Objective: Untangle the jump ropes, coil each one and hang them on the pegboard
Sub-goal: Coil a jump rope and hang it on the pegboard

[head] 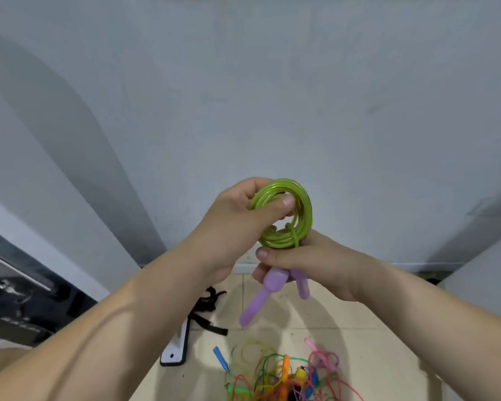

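A green jump rope [302, 211] is wound into a tight coil, held up in front of the wall. My left hand [235, 224] grips the coil's left side, thumb across its middle. Just below, my right hand [310, 261] pinches the coil's bottom and holds the rope's two purple handles [262, 299], which hang down side by side. On the floor below lies a tangled pile of jump ropes [287, 374] in red, yellow, green, orange and pink. A blue handle [221, 358] sticks out at its left and a pink handle [311, 344] at its upper right. No pegboard is in view.
A pale wall [272, 96] fills the view ahead, meeting the tiled floor [359, 328]. A black strap [207, 311] and a white bracket [175, 347] lie on the floor to the left of the pile. Dark equipment [18, 308] stands at the far left.
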The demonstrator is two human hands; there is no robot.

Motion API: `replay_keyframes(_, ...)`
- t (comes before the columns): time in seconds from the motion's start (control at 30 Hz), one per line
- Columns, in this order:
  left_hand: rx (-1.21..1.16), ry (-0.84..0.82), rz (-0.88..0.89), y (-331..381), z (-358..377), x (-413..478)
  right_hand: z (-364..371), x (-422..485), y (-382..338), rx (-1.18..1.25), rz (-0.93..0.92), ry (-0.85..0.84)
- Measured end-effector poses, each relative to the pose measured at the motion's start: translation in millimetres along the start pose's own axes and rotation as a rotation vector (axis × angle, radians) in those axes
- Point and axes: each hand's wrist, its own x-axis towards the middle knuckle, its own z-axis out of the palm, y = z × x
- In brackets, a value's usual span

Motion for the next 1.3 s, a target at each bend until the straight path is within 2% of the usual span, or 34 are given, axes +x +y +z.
replay_keyframes(0.2, -0.150, -0.154, -0.094, 176.6, -12.4, -20.6, -6.1, -71.8, -196.2, 0.082, -0.012, 0.029)
replay_keyframes(0.27, -0.162, -0.133, -0.093, 230.9, -12.7, -27.2, -3.5, -94.8, -251.7, 0.100, -0.036, 0.041)
replay_keyframes(0.4, -0.121, -0.081, -0.019, 335.6, -14.0, -34.5, 3.5, -132.0, -336.9, 0.095, -0.072, 0.076)
replay_keyframes(0.57, 0.096, -0.044, 0.152, 436.5, -22.6, -38.2, 0.8, -166.3, -417.3, -0.042, -0.112, 0.140)
replay_keyframes(0.67, 0.194, 0.002, 0.228, 475.1, -24.0, -41.0, -7.8, -183.1, -464.1, -0.183, -0.179, 0.105)
replay_keyframes(0.8, 0.296, 0.022, 0.323, 508.4, -30.0, -38.6, -23.8, -198.6, -518.9, -0.068, -0.336, 0.228)
replay_keyframes(0.93, 0.242, -0.001, 0.342, 534.9, -38.7, -27.5, -37.3, -191.1, -553.7, -0.007, -0.389, 0.342)
replay_keyframes(1.13, 0.187, -0.085, 0.303, 573.3, -75.9, -11.6, -53.3, -184.1, -605.6, 0.011, -0.374, 0.137)
replay_keyframes(1.3, 0.203, -0.045, 0.299, 592.4, -103.4, -4.4, -41.5, -158.0, -634.9, 0.028, -0.343, 0.141)
